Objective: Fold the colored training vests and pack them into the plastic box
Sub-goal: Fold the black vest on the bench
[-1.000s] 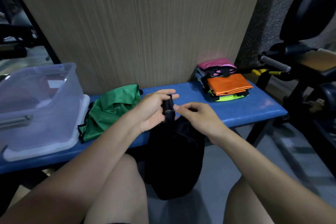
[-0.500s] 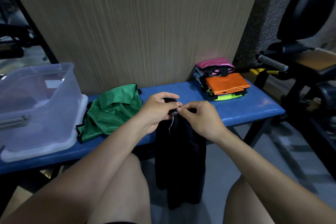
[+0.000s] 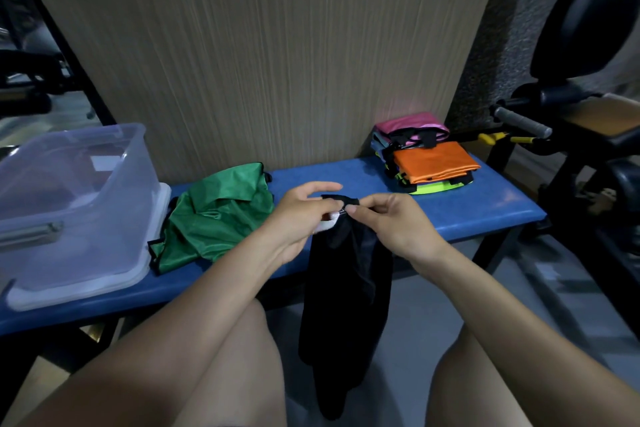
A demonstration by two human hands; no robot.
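Black vest (image 3: 349, 291): I'm now letting it hang full-length off the blue bench's (image 3: 433, 204) near edge, left hand (image 3: 301, 215) and right hand (image 3: 391, 222) both pinching its top hem; straightened, folding pending.

A gym: padded blue bench (image 3: 433, 204), black exercise machine (image 3: 571, 107) alongside.

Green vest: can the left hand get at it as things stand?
Probably, once freed. The green vest lies uncovered on the bench just beside the left hand, nothing between them. But that hand's grip is on the black vest, shared with the right hand.
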